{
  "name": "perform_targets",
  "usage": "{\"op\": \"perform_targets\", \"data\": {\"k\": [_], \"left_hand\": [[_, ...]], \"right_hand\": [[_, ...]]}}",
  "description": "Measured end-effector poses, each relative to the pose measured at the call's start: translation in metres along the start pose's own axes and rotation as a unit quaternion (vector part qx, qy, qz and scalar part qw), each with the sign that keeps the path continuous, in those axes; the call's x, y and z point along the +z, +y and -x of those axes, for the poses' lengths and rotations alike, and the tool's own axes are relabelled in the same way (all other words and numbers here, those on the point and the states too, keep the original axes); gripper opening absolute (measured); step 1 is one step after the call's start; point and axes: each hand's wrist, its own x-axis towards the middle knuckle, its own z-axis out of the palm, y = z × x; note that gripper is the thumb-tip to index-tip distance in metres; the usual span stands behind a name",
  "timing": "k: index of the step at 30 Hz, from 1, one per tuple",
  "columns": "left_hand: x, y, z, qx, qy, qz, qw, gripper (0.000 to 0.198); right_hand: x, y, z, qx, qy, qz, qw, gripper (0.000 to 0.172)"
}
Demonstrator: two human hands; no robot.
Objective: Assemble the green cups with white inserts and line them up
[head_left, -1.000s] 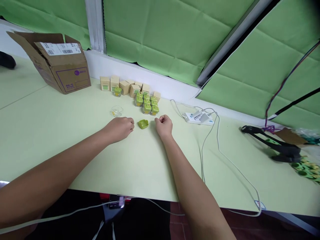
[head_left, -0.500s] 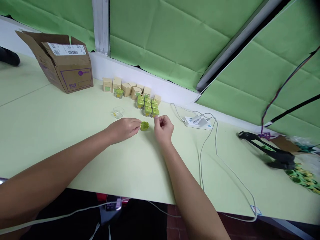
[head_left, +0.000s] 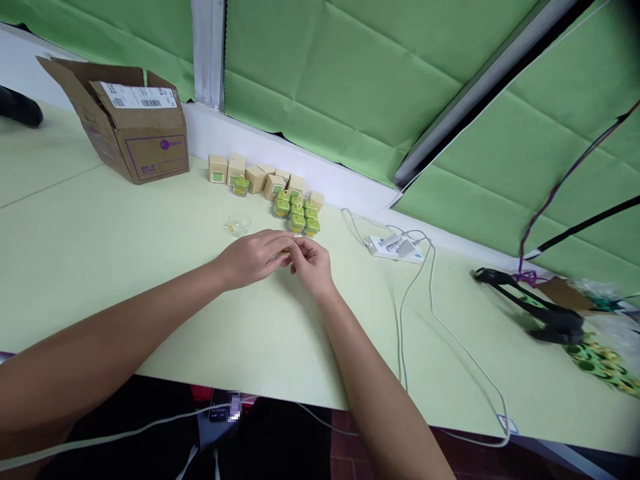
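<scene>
My left hand (head_left: 257, 257) and my right hand (head_left: 313, 265) meet over the middle of the table, fingertips touching. My left fingers are closed round a small green lid, almost wholly covered now. The right thumb and fingers pinch at the same spot; whatever they grip is hidden. Just beyond the left hand lies a clear plastic cup (head_left: 237, 225) with a yellow spot. Behind the hands stands a cluster of small clear jars with green lids (head_left: 297, 217), and one more such jar (head_left: 241, 186) sits apart to the left.
Several small cardboard boxes (head_left: 217, 169) line the wall. A large open carton (head_left: 150, 143) stands at the back left. To the right are a white power strip (head_left: 395, 248) with looping cables, a black stand-like object (head_left: 545, 313) and green ring-shaped pieces (head_left: 595, 360).
My right hand has moved left to meet the left hand. The green lid, plainly visible before in the left fingers, is now covered by both hands. The camera view has shifted slightly.
</scene>
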Motion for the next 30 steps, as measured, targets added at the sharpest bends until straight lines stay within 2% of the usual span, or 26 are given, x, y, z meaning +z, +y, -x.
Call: {"op": "perform_targets", "data": {"k": [5, 9, 12, 17, 21, 27, 30], "left_hand": [[-0.001, -0.004, 0.0, 0.001, 0.004, -0.02, 1.0, 0.029], [0.0, -0.006, -0.001, -0.007, 0.001, -0.027, 1.0, 0.024], [0.001, -0.007, 0.0, -0.013, -0.022, -0.038, 0.999, 0.023], [0.003, -0.008, 0.001, -0.025, -0.045, -0.042, 0.998, 0.023], [0.003, -0.007, 0.001, -0.025, -0.061, -0.042, 0.997, 0.022], [0.001, -0.004, 0.0, -0.03, -0.088, -0.038, 0.995, 0.022], [0.002, -0.004, 0.0, -0.036, -0.101, -0.033, 0.994, 0.023]], "right_hand": [[-0.004, 0.004, -0.002, -0.012, 0.069, 0.011, 0.997, 0.04], [-0.009, 0.008, -0.006, 0.0, 0.127, 0.008, 0.992, 0.047], [-0.014, 0.012, -0.009, 0.007, 0.149, 0.03, 0.988, 0.049], [-0.022, 0.02, -0.011, -0.021, 0.17, 0.118, 0.978, 0.041], [-0.024, 0.027, -0.012, -0.014, 0.157, 0.164, 0.974, 0.037], [-0.022, 0.031, -0.011, -0.025, 0.073, 0.249, 0.965, 0.02], [-0.022, 0.03, -0.011, -0.029, 0.051, 0.268, 0.962, 0.018]]}}
